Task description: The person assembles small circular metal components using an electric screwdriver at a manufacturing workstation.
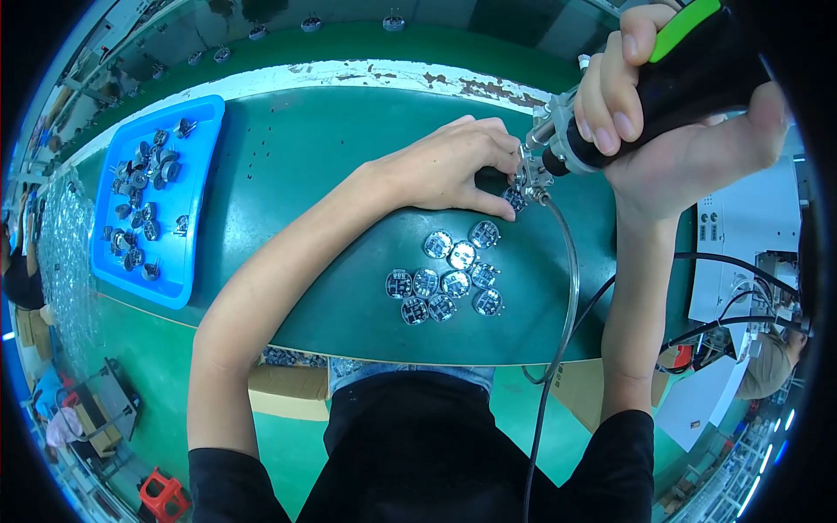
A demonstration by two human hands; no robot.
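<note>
1. Power driver (711, 74) is over the green bench (323, 122), long axis slanted, nose pointing lower-left at a round part (515, 201).
2. Right hand (671, 172): fingers curled around it.
3. Left hand (455, 162): yep, thumb and fingers pinching that part.

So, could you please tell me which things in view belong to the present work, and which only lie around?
Apparently in the work:
black-and-green tool, in the right hand
round part, at the left hand
loose round parts on the green table
blue tray of metal parts

Apparently just lying about:
red stool
clear plastic sheeting
</note>
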